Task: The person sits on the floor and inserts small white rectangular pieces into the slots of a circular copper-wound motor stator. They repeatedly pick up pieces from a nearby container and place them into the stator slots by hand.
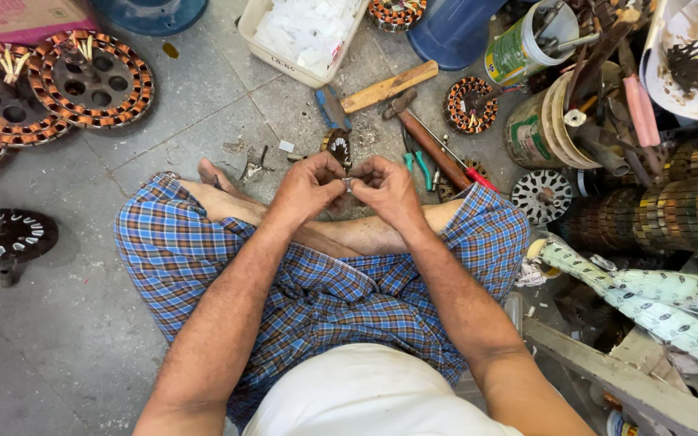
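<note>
I sit cross-legged on a grey floor in blue checked cloth. My left hand and my right hand meet above my shins, fingertips pinched together on one small pale piece. The piece is too small to tell what it is. Just beyond my hands, on the floor, lies a small wound stator. A hammer with a wooden handle and another hammer lie past it.
Copper-wound stators lie at the far left, a black one nearer. A white tray of white bits stands at the back. Pliers, cans of tools, stacked cores and rolled paper crowd the right.
</note>
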